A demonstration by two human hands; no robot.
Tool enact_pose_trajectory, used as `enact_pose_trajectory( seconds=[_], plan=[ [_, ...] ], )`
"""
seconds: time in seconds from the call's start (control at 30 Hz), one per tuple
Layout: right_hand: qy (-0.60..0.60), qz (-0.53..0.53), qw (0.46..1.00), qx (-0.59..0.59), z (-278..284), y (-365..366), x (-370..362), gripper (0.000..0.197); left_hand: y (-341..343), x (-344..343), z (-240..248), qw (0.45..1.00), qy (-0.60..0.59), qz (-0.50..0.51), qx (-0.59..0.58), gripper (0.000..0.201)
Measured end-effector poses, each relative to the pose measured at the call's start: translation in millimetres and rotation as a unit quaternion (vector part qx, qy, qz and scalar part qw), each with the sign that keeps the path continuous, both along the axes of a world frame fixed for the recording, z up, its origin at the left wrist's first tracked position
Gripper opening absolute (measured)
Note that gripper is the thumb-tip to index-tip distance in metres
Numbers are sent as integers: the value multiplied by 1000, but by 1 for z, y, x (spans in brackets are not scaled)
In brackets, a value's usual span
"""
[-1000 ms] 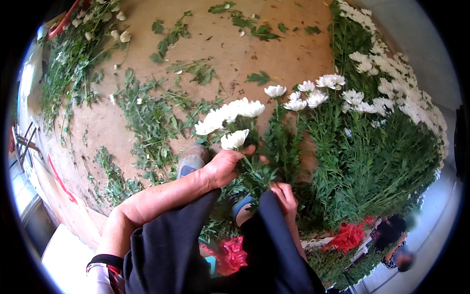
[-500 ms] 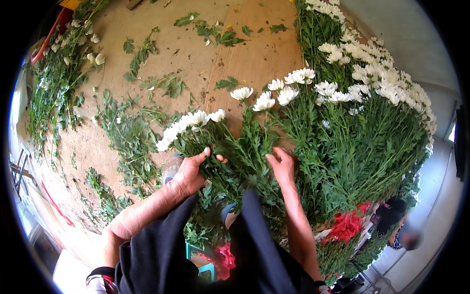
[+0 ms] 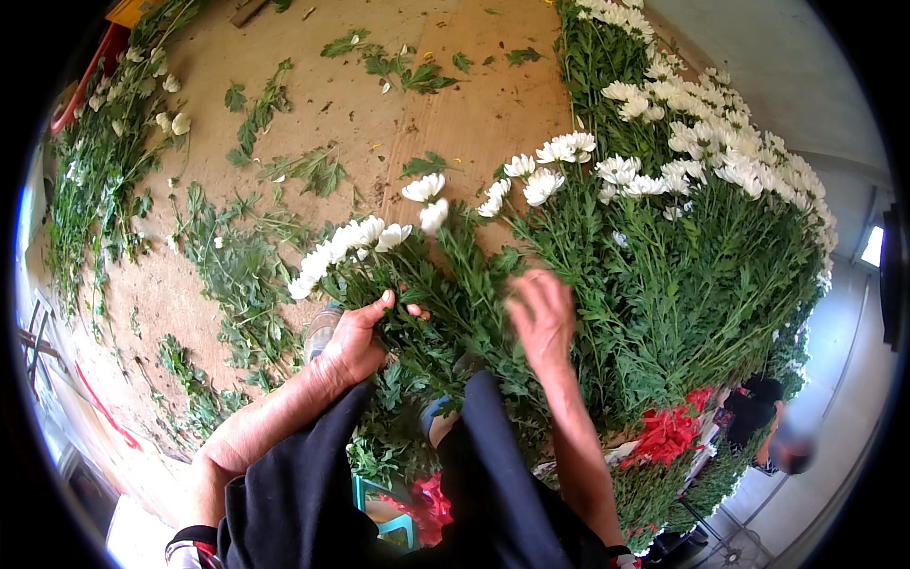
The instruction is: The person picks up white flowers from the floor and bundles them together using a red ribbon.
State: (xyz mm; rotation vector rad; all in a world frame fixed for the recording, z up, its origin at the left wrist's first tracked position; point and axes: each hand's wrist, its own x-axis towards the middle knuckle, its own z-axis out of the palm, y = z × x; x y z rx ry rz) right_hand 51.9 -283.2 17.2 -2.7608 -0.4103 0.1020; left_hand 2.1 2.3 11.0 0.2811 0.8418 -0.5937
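My left hand [image 3: 354, 343] is closed around the leafy stems of a bunch of white chrysanthemums [image 3: 349, 245], whose heads sit in a row above the thumb. Two more white blooms [image 3: 423, 188] rise just right of that bunch, their stems running down between my hands. My right hand [image 3: 542, 318] hovers over the green leaves beside these stems, slightly blurred, with its fingers loosely apart and nothing visible in them. To its right lies a large pile of white chrysanthemums [image 3: 692, 275], heads pointing away from me.
Loose leaves and cut stems [image 3: 237, 275] litter the brown board floor [image 3: 455, 114]. More flowers [image 3: 104, 180] lie along the far left. Red wrapping [image 3: 668, 431] and a person [image 3: 758, 417] are at lower right. Below my legs are a teal stool [image 3: 398, 526] and red material [image 3: 431, 507].
The two blooms between my hands have shifted left toward the held bunch. My right hand has lifted slightly and its fingers have spread. The left keeps its hold.
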Motion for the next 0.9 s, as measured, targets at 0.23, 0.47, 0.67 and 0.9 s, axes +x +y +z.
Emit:
enact_pose_trajectory(
  seconds=[0.23, 0.47, 0.67, 0.9],
  plan=[
    [-17, -62, 988, -140, 16, -37, 42, 31, 1, 3, 2, 1000, -1, -18, -16, 28],
    [3, -107, 992, 65, 71, 2, 33, 19, -7, 9, 6, 999, -7, -2, -43, 24],
    [37, -100, 993, 46, 99, 33, -11, 29, -10, 11, 1, 999, -42, -15, -13, 29],
    [143, -3, 988, 63, 69, 80, -35, 32, -12, 16, 14, 999, -36, -14, 24, 23]
  ],
)
